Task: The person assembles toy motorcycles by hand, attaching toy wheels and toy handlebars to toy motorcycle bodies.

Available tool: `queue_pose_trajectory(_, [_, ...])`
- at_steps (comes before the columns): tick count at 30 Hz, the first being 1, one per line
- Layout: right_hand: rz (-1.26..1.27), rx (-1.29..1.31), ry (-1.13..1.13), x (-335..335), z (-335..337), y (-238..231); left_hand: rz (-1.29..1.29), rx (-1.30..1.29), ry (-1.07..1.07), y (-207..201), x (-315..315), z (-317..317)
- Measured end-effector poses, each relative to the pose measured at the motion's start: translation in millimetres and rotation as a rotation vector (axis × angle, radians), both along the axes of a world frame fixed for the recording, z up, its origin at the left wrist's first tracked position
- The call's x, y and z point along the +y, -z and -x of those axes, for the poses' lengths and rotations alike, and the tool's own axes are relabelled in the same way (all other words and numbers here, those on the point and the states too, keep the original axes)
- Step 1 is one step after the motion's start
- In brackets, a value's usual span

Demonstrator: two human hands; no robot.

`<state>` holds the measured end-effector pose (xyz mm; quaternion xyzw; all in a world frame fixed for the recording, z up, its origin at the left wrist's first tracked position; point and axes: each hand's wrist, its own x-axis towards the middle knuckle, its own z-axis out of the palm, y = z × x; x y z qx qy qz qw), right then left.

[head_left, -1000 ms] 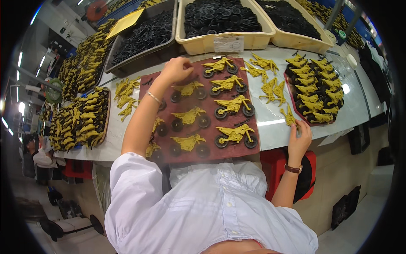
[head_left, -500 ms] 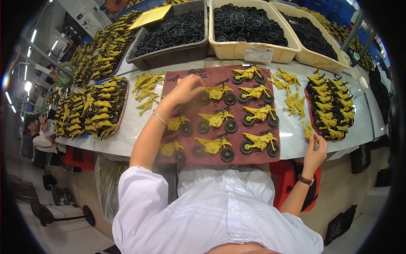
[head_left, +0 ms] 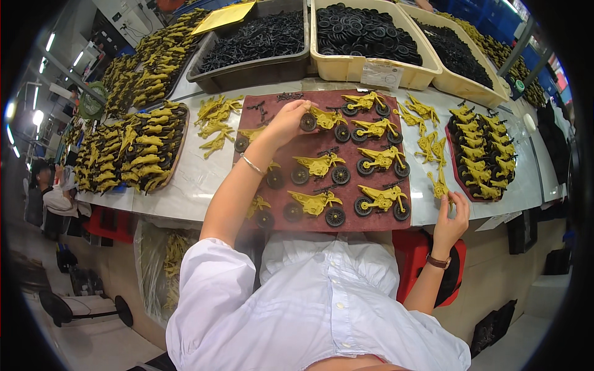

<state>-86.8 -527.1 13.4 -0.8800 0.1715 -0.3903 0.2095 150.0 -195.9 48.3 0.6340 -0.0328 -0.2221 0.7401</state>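
Observation:
My left hand point(head_left: 289, 121) grips the rear end of a yellow toy motorcycle point(head_left: 326, 120) with black wheels, over the far part of a dark red cloth point(head_left: 346, 226). My right hand point(head_left: 452, 216) pinches the lower end of a yellow motorcycle body piece point(head_left: 439, 184), at the right of the cloth. Several more toy motorcycles point(head_left: 378, 198) lie in rows on the cloth; my left forearm partly covers the leftmost ones. Small black parts point(head_left: 257, 111) rest at the cloth's far left corner.
Loose yellow body pieces lie left point(head_left: 213, 127) and right point(head_left: 422, 110) of the cloth. Trays of yellow-and-black pieces stand at left point(head_left: 130, 151) and right point(head_left: 482, 154). Behind are a dark bin point(head_left: 247, 77) of black parts, a cream bin point(head_left: 337, 69) of wheels and another cream bin point(head_left: 476, 93).
My left hand has come down onto the motorcycle, whose rear is now raised and tilted. My right hand has moved slightly left with the yellow body piece. The view has shifted a little.

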Motion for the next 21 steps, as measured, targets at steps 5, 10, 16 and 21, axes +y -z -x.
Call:
queue_pose_trajectory(5, [0.011,-0.037,-0.030,13,3,-9,0.100,-0.011,0.002,-2,3,-7])
queue_pose_trajectory(10, [-0.074,-0.076,-0.104,39,-10,-29,0.329,0.089,-0.010,-16,8,19])
queue_pose_trajectory(16, [-0.188,-0.244,-0.490,98,-43,-67,0.503,0.141,0.112,-28,-1,99])
queue_pose_trajectory(21, [-0.060,-0.191,-0.762,129,-60,-67,0.590,0.255,0.028,-19,-9,142])
